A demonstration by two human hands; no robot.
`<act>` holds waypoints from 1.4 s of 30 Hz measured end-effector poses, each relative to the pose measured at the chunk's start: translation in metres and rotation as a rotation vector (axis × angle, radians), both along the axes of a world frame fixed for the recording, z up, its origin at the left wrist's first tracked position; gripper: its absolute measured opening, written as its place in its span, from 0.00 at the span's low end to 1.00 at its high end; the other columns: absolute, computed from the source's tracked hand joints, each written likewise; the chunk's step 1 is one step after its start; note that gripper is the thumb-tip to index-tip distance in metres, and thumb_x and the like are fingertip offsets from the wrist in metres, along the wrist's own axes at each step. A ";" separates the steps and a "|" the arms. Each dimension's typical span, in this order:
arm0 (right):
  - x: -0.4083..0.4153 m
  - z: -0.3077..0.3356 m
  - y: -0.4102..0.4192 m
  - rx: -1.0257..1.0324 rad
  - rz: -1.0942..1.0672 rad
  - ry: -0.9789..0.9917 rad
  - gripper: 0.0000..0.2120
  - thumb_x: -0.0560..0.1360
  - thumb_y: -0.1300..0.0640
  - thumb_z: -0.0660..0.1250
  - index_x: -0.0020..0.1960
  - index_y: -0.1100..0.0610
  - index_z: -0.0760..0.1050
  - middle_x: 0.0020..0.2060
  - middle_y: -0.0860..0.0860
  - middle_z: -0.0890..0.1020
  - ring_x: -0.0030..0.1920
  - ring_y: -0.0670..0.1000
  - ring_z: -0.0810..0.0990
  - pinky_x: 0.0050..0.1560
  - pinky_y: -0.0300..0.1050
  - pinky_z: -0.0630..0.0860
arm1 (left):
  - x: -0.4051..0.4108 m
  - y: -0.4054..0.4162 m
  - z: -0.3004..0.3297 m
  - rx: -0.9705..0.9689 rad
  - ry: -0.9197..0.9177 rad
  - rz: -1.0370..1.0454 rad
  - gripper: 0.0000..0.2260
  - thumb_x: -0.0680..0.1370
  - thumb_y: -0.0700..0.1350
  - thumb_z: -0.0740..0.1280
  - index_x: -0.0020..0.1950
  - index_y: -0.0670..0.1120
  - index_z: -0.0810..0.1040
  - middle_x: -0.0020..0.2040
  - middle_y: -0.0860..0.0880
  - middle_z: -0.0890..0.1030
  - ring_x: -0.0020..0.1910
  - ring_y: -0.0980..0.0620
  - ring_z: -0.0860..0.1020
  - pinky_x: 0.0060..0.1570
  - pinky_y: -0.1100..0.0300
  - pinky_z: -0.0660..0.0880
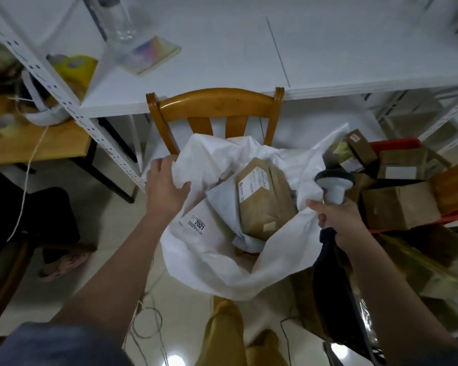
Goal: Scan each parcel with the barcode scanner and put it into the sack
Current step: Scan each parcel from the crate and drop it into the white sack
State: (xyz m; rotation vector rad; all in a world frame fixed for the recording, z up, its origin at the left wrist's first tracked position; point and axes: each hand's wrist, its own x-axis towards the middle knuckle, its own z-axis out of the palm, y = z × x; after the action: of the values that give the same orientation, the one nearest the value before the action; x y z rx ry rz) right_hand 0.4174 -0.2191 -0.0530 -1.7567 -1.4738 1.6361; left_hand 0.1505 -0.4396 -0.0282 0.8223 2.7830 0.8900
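The white sack (212, 260) stood open on the floor before a wooden chair (214, 107). The left hand (164, 186) held a grip on the sack's left rim, thumb pinching the fabric. The right hand (339, 220) had its grip closed around the handle of the barcode scanner (333, 184) and also caught the sack's right rim. Inside the sack lay a brown parcel (265, 199) with a white label, resting on a grey mailer (222, 196). More cardboard parcels (399, 204) sat in a red crate (397, 145) just right of the sack.
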 end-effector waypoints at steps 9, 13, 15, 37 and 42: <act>-0.021 0.002 0.052 0.142 -0.031 -0.139 0.20 0.72 0.54 0.77 0.56 0.63 0.74 0.37 0.58 0.79 0.34 0.55 0.77 0.37 0.49 0.75 | -0.065 0.090 -0.027 -0.321 0.029 -0.390 0.22 0.78 0.45 0.68 0.72 0.53 0.70 0.78 0.52 0.61 0.75 0.46 0.59 0.71 0.39 0.60; -0.035 -0.004 0.075 0.235 0.009 -0.264 0.27 0.72 0.52 0.77 0.62 0.62 0.68 0.41 0.54 0.77 0.38 0.53 0.78 0.36 0.46 0.73 | -0.084 0.118 -0.042 -0.495 0.041 -0.454 0.31 0.77 0.44 0.69 0.77 0.53 0.60 0.80 0.51 0.51 0.75 0.38 0.58 0.71 0.39 0.63; -0.039 -0.011 0.078 0.216 0.040 -0.329 0.24 0.72 0.53 0.76 0.59 0.59 0.67 0.41 0.54 0.75 0.41 0.55 0.77 0.38 0.46 0.72 | -0.088 0.127 -0.050 -0.508 0.031 -0.471 0.36 0.77 0.41 0.70 0.79 0.52 0.55 0.81 0.52 0.46 0.76 0.39 0.58 0.70 0.42 0.66; -0.046 0.047 0.073 0.363 -0.256 0.073 0.23 0.71 0.59 0.77 0.62 0.55 0.72 0.52 0.53 0.81 0.50 0.52 0.82 0.47 0.51 0.82 | -0.134 0.154 -0.012 0.342 -0.133 -0.437 0.10 0.75 0.33 0.69 0.45 0.48 0.78 0.41 0.55 0.79 0.42 0.58 0.78 0.49 0.64 0.76; -0.050 0.042 0.066 0.202 -0.307 0.074 0.24 0.72 0.62 0.75 0.66 0.60 0.72 0.55 0.58 0.80 0.50 0.56 0.82 0.46 0.52 0.81 | -0.138 0.134 -0.010 0.283 -0.099 -0.328 0.06 0.76 0.30 0.67 0.47 0.40 0.79 0.46 0.44 0.81 0.46 0.50 0.80 0.55 0.63 0.75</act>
State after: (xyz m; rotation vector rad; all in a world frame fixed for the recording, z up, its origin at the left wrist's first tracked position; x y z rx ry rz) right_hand 0.3675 -0.1533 -0.0108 -1.6923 -1.2184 1.3341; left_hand 0.0122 -0.3054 -0.0381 1.1952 2.3721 1.2338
